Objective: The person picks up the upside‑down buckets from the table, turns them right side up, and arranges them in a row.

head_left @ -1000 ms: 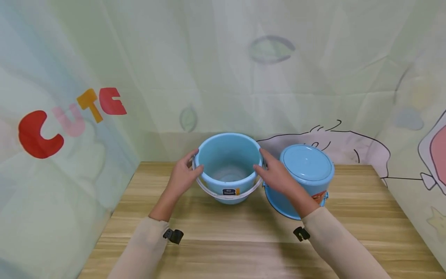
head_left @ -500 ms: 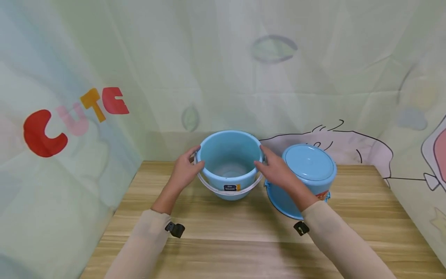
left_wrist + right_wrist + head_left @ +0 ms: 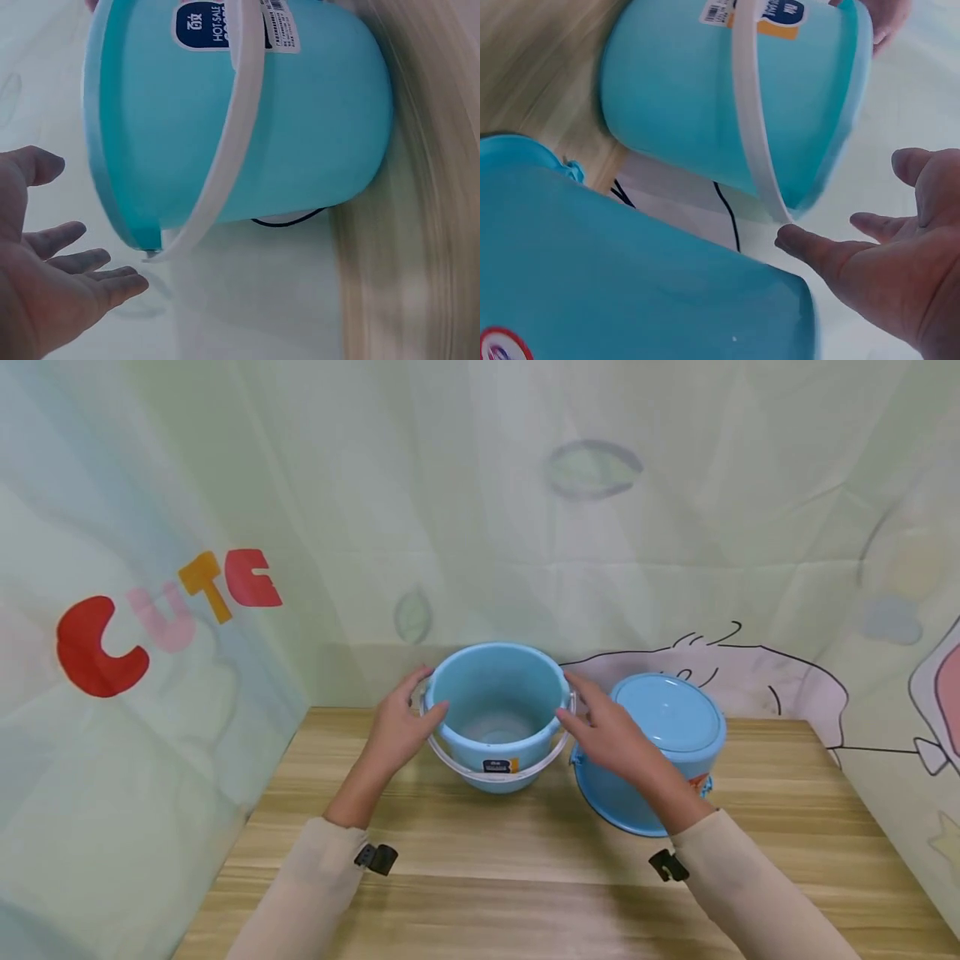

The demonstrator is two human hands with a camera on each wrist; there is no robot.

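A light-blue bucket (image 3: 491, 745) stands upright, mouth up, on the wooden table. Its white handle (image 3: 238, 120) hangs down across the front below a label. On the bucket's left side is my left hand (image 3: 399, 731), thumb and fingers spread apart; the left wrist view shows it off the rim. My right hand (image 3: 609, 735) sits at the right side with spread fingers. In the right wrist view one fingertip (image 3: 791, 236) is close to the handle's end, and I cannot tell whether it touches. Neither hand holds anything.
Just right of the first bucket, a second blue bucket (image 3: 663, 714) stands upside down, base up, under my right forearm. A printed cloth (image 3: 480, 543) hangs behind the wooden table (image 3: 480, 893). Black bands (image 3: 377, 858) are on both sleeves.
Both hands have loosened from the bucket's rim, where thumbs and fingers lay before. The right hand has shifted slightly right. The bucket has hardly moved.
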